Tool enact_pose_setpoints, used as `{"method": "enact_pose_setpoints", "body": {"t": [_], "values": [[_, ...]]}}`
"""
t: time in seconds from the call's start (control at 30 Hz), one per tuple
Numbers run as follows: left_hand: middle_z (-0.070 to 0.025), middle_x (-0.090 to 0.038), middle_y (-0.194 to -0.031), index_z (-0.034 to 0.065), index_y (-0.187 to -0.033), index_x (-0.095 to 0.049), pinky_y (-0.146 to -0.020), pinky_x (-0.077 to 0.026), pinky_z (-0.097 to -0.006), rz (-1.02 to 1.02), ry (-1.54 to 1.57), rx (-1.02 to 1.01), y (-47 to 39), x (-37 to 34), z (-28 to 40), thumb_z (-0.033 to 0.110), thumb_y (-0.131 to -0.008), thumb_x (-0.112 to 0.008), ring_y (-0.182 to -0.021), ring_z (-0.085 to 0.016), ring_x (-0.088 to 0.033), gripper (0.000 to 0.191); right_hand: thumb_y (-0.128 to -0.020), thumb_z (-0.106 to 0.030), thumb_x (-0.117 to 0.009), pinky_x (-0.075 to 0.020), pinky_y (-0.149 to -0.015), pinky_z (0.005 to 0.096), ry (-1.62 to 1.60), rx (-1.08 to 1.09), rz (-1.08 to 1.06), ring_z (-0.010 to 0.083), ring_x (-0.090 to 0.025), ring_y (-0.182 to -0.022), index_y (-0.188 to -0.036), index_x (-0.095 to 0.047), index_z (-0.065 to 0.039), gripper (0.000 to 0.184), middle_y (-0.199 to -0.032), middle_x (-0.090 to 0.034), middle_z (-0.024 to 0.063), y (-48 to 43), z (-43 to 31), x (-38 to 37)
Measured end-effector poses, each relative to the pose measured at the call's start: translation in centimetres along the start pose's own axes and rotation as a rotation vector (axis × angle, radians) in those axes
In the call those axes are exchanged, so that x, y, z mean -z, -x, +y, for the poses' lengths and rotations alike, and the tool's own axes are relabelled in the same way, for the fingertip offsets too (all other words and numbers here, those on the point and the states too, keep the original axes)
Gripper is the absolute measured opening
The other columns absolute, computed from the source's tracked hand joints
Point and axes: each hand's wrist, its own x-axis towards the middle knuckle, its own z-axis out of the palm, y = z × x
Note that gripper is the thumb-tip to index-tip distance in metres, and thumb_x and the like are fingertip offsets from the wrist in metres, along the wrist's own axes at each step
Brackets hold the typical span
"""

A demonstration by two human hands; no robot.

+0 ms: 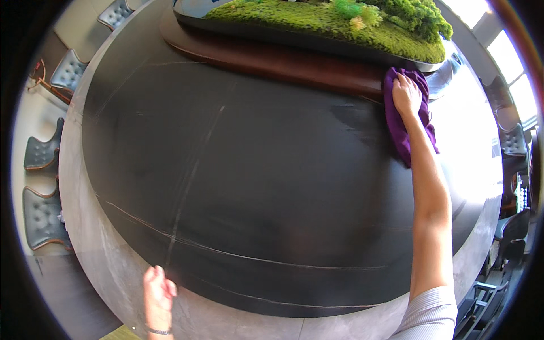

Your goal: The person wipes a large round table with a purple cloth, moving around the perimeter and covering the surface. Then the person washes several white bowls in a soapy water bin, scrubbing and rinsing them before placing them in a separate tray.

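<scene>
My right hand [407, 95] presses down on a crumpled purple cloth [397, 127] with its fingers spread over it. The cloth lies at the right end of a dark reddish-brown raised ledge [297, 63] and hangs down over the black tabletop [272, 170]. My right arm stretches far across the table. My left hand [158, 293] is low at the near left, over the grey outer rim [238, 308] of the table. Its fingers are loosely curled with the thumb apart, and nothing shows in it.
A long planter [306, 40] filled with green moss and small artificial plants stands on the ledge. Tufted chairs [42, 216] line the left side, and more chairs [513, 140] stand at the right. Bright window light glares on the table's right part.
</scene>
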Motion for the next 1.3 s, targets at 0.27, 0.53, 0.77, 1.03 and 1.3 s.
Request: {"method": "enact_pose_setpoints", "body": {"t": [0.27, 0.53, 0.77, 1.03, 1.3], "values": [[0.0005, -0.036, -0.057, 0.0139, -0.078, -0.036, -0.037, -0.031, -0.0233, -0.084, -0.108, 0.18, 10.2, -9.0, -3.9, 0.023, -0.102, -0.042, -0.041, -0.011, -0.041, 0.026, -0.085, -0.025, -0.047, -0.0372, -0.093, 0.0453, -0.139, 0.202, 0.081, 0.0282, -0.057, -0.106, -0.103, -0.068, -0.013, 0.03, -0.109, -0.065, 0.0085, 4.3, -18.5, 3.5], [-0.0031, -0.049, -0.049, 0.009, -0.075, -0.047, -0.039, -0.031, -0.0236, -0.454, -0.121, 0.357, 16.5, -16.3, -9.0, 0.033, -0.1, -0.044, -0.039, -0.009, -0.039, 0.035, -0.082, -0.023, -0.051, -0.0372, -0.092, 0.0447, -0.233, 0.338, 0.096, 0.0292, -0.057, -0.103, -0.095, -0.067, -0.011, 0.023, -0.1, -0.064, 0.0101, 6.5, -28.9, 4.3], [-0.0041, -0.057, -0.073, 0.0091, -0.093, -0.051, -0.034, -0.038, -0.0281, -0.055, -0.017, 0.092, 7.4, -4.1, -4.1, 0.034, -0.098, -0.045, -0.044, -0.015, -0.054, 0.026, -0.079, -0.016, -0.054, -0.05, -0.072, 0.0449, -0.36, 0.464, 0.193, 0.033, -0.063, -0.079, -0.079, -0.065, -0.007, 0.014, -0.08, -0.066, 0.015, 4.5, -12.4, 4.8], [0.0004, -0.044, -0.067, 0.0116, -0.079, -0.04, -0.037, -0.037, -0.024, -0.03, -0.069, 0.007, 2.7, -2.7, -0.1, 0.022, -0.099, -0.048, -0.042, -0.013, -0.049, 0.024, -0.089, -0.026, -0.047, -0.0453, -0.088, 0.0441, -0.034, 0.013, 0.1, 0.0301, -0.061, -0.1, -0.103, -0.066, -0.011, 0.028, -0.103, -0.068, 0.0102, 1.0, -1.1, 1.8], [0.0004, -0.038, -0.052, 0.0125, -0.076, -0.034, -0.037, -0.031, -0.0232, -0.121, -0.093, 0.181, 11.6, -10.6, -3.7, 0.024, -0.101, -0.044, -0.041, -0.011, -0.041, 0.029, -0.082, -0.021, -0.054, -0.0387, -0.089, 0.0447, -0.203, 0.202, 0.112, 0.0273, -0.057, -0.102, -0.092, -0.068, -0.011, 0.02, -0.099, -0.066, 0.008, 5.5, -22.0, 5.1]]}}
